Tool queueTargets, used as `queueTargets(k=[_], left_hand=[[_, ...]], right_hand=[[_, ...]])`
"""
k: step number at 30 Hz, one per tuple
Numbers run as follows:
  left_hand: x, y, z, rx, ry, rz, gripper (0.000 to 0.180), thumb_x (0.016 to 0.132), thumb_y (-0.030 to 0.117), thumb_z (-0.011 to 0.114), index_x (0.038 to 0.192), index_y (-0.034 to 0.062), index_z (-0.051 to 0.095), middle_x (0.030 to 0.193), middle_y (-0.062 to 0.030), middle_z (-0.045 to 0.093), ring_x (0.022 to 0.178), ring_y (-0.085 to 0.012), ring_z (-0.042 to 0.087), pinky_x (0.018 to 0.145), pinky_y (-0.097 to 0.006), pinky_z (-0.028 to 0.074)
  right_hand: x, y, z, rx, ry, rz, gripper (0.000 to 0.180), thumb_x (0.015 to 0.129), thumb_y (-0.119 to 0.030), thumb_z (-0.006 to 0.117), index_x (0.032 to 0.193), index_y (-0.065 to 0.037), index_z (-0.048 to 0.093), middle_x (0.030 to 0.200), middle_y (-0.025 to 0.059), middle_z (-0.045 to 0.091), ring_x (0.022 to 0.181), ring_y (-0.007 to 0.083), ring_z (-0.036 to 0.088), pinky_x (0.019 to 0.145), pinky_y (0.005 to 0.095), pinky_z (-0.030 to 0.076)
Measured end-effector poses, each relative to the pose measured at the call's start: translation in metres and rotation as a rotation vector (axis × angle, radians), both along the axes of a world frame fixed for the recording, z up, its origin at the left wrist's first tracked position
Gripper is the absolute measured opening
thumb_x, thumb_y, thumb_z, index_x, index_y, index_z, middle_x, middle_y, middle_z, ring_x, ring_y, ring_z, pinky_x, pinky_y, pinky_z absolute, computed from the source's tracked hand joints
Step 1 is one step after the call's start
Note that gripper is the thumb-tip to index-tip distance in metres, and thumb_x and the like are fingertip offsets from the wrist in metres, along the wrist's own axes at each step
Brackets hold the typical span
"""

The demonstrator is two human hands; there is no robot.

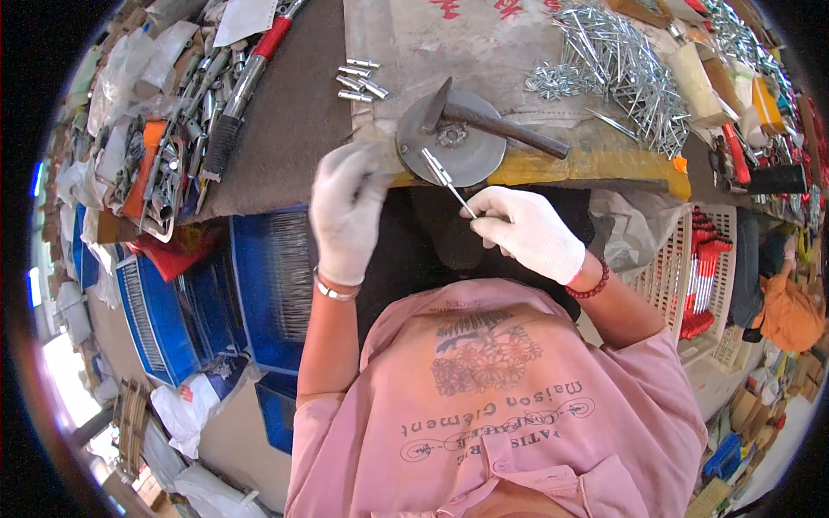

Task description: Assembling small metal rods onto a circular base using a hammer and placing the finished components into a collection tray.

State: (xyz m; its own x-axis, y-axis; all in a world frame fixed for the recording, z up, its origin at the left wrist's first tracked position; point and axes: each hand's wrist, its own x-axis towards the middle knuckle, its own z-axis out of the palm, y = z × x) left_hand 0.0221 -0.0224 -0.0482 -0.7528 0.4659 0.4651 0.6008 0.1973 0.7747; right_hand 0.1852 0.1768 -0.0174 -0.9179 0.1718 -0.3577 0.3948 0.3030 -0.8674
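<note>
In the gloved fingers of my right hand (527,229) is the end of a thin metal rod (464,204). A short silver sleeve (437,167) sits on the rod's far end, over the near edge of a round metal disc (410,147). My left hand (350,211), also in a white glove, is raised at the table's edge left of the disc, its fingers smeared by motion. Across the disc lies a hammer (501,126), its head resting near the middle. Several loose silver sleeves (358,79) lie beyond my left hand.
Thin metal rods (626,69) are heaped at the far right. A red-and-black-handled tool (250,82) lies left, beside piled metal parts. Blue bins (268,285) of rods stand below left; a pale basket (704,259) with red-handled tools stands right. A person in orange (790,311) is at the far right.
</note>
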Motion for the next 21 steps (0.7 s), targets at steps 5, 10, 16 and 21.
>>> queueTargets(k=[5,10,16,21], left_hand=[[0.003,-0.088,-0.009,-0.067,-0.194,0.49,0.037,0.1,-0.002,0.065,0.136,0.0001,0.067,0.125,-0.0103,0.073,0.113,-0.0184,0.068,0.102,-0.031,0.053],[0.033,-0.23,-0.047,-0.033,-0.34,0.998,0.042,0.105,0.003,0.06,0.147,0.0005,0.06,0.123,-0.0084,0.072,0.1,-0.014,0.065,0.089,-0.027,0.055],[0.106,-0.342,-0.146,-0.38,-0.419,1.46,0.06,0.103,0.019,0.068,0.155,-0.0023,0.048,0.148,-0.024,0.061,0.137,-0.0393,0.057,0.12,-0.045,0.039],[0.191,-0.372,-0.261,-0.324,-0.697,1.364,0.071,0.111,0.044,0.048,0.163,-0.0018,0.033,0.166,-0.0251,0.042,0.153,-0.0398,0.041,0.126,-0.043,0.029]], right_hand=[[-0.004,-0.001,-0.003,-0.161,-0.047,-0.066,0.021,0.099,-0.012,0.066,0.116,-0.002,0.072,0.082,0.0072,0.07,0.071,0.0126,0.066,0.067,0.0303,0.054],[-0.022,-0.019,0.002,-0.205,-0.107,0.05,0.021,0.1,-0.012,0.065,0.118,-0.003,0.073,0.083,0.0049,0.071,0.072,0.0081,0.064,0.064,0.0255,0.052],[-0.068,-0.083,-0.001,-0.228,-0.135,0.296,0.021,0.101,-0.008,0.063,0.119,0.0,0.072,0.09,0.0013,0.072,0.072,0.0049,0.061,0.063,0.0225,0.048],[-0.108,-0.204,-0.031,-0.293,-0.175,0.663,0.023,0.099,-0.008,0.065,0.118,0.003,0.073,0.094,0.0072,0.076,0.081,0.0121,0.072,0.076,0.0267,0.056]])
